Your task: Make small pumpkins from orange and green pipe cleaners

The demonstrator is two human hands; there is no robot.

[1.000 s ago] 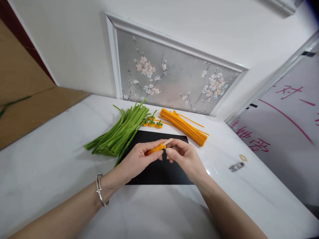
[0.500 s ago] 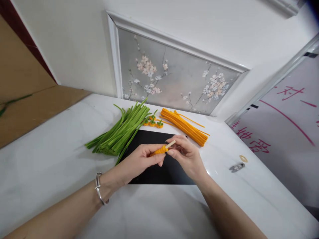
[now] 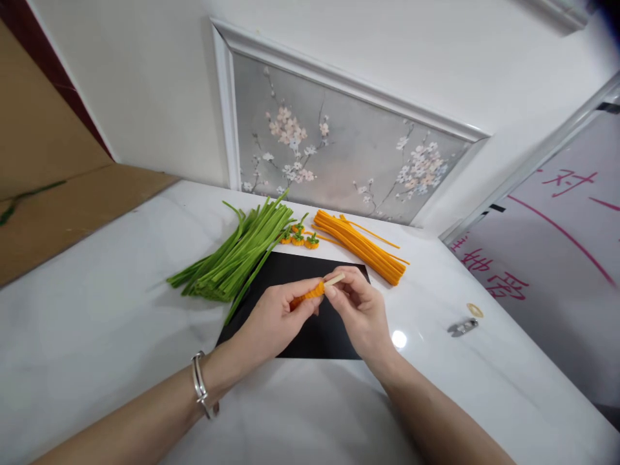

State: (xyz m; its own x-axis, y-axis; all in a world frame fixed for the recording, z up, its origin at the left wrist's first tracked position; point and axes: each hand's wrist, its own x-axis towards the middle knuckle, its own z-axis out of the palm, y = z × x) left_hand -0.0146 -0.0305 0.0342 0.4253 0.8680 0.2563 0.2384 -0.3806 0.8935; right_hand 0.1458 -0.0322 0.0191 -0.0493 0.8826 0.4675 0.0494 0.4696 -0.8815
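Note:
My left hand [image 3: 285, 316] is closed around an orange pipe-cleaner coil [image 3: 310, 295], wound on a pale stick [image 3: 334, 279]. The stick's bare end sticks out of the coil toward the right. My right hand [image 3: 358, 307] pinches at that end, its thumb and fingers close to the coil's edge. Both hands are above a black mat [image 3: 327, 336]. Beyond them lie several small orange coils with green tops [image 3: 299, 239].
A bundle of green pipe cleaners [image 3: 242, 258] lies at the left, and an orange bundle [image 3: 363, 245] at the back right. Small thread snips [image 3: 464, 327] and a yellowish ring [image 3: 475, 310] lie far right. A wall with a framed flower panel [image 3: 339, 155] stands behind.
My right hand has turned slightly and its fingers have closed in around the stick. My left hand has rolled a little, covering more of the coil. The view has shifted slightly.

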